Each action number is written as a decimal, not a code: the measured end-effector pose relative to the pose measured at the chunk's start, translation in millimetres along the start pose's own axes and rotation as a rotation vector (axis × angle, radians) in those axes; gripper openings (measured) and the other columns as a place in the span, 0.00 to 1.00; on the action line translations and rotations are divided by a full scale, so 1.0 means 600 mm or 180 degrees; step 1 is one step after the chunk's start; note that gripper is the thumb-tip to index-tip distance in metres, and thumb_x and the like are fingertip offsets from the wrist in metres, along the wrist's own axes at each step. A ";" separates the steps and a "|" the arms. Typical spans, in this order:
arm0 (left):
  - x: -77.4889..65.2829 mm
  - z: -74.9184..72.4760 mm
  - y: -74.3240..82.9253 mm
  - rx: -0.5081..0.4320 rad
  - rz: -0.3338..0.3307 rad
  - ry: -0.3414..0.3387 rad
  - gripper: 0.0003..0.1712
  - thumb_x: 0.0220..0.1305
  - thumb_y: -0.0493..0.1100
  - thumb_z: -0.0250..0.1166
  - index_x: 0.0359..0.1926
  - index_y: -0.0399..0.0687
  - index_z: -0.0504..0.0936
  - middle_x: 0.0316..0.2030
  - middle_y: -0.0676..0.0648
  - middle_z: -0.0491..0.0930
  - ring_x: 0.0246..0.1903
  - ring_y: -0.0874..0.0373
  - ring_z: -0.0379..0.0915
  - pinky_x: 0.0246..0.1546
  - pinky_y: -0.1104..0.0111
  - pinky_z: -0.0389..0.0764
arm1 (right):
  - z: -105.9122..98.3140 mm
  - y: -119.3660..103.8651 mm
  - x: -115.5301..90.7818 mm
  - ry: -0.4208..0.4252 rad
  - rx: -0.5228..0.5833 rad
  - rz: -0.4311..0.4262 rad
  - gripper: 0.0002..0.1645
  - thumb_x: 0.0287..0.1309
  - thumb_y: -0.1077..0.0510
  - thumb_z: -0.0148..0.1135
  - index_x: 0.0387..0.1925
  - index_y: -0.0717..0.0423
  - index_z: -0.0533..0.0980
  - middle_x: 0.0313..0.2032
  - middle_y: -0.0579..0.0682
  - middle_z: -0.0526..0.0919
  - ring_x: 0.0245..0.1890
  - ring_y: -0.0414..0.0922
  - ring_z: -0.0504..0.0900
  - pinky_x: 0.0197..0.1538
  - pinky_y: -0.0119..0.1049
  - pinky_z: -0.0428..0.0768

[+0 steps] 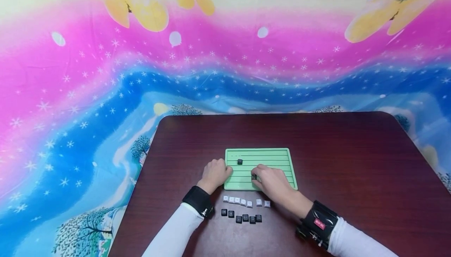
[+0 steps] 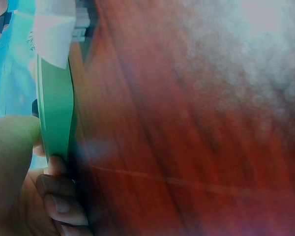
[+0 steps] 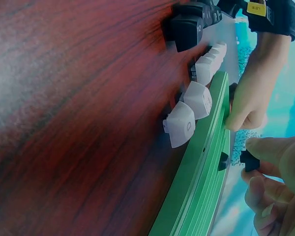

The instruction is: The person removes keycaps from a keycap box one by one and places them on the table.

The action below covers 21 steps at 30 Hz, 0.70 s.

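Note:
A shallow green tray (image 1: 258, 152) with ridges across it lies on the table. My left hand (image 1: 215, 174) grips the tray's left edge; in the left wrist view its thumb (image 2: 14, 135) is over the rim and the curled fingers are beside the outer wall. Over the tray, my right hand (image 1: 273, 180) pinches a black keycap (image 3: 250, 161) between thumb and fingers. Another black keycap (image 1: 240, 162) sits in the tray, left of the right hand. In front of the tray is a row of white keycaps (image 1: 237, 201), and nearer to me several black keycaps (image 1: 245, 218).
The dark red-brown table (image 1: 334, 143) has rounded far corners. Behind it hangs a colourful printed cloth (image 1: 225, 65). Black straps with small devices are worn on both wrists, including the right wrist strap (image 1: 320, 221).

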<state>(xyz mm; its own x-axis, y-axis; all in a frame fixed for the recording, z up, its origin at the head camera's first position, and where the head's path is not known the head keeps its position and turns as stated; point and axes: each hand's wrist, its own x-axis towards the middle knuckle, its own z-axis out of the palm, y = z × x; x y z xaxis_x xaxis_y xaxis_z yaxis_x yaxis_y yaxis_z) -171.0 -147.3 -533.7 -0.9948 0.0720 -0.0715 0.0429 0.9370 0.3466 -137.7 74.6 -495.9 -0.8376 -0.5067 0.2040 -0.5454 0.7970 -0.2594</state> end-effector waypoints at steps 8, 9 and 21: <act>-0.001 -0.002 0.001 -0.0029 0.0017 0.0011 0.22 0.60 0.45 0.56 0.13 0.53 0.58 0.14 0.54 0.53 0.14 0.58 0.54 0.15 0.67 0.59 | 0.002 -0.002 -0.011 -0.0006 -0.0060 -0.0034 0.10 0.54 0.52 0.74 0.37 0.47 0.84 0.33 0.41 0.84 0.25 0.38 0.81 0.24 0.31 0.74; 0.000 -0.002 0.001 -0.0030 0.0015 0.0000 0.22 0.60 0.45 0.56 0.13 0.53 0.58 0.14 0.54 0.53 0.14 0.58 0.54 0.15 0.67 0.59 | 0.002 -0.002 -0.012 -0.0008 -0.0063 -0.0044 0.10 0.54 0.52 0.74 0.37 0.47 0.84 0.33 0.41 0.84 0.25 0.38 0.81 0.24 0.31 0.74; -0.001 -0.004 0.002 -0.0012 0.0016 0.0009 0.22 0.60 0.46 0.56 0.14 0.52 0.58 0.14 0.54 0.54 0.15 0.58 0.56 0.16 0.66 0.61 | -0.006 -0.004 -0.039 0.0043 -0.0129 -0.0228 0.10 0.50 0.54 0.75 0.35 0.49 0.83 0.31 0.41 0.82 0.21 0.36 0.76 0.21 0.29 0.69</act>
<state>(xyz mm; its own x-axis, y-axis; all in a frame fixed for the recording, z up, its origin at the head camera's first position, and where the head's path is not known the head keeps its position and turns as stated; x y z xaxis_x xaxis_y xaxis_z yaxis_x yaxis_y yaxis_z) -170.7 -147.3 -531.3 -0.9949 0.0756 -0.0672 0.0474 0.9353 0.3506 -117.0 85.8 -496.5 -0.7959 -0.5587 0.2333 -0.6019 0.7717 -0.2052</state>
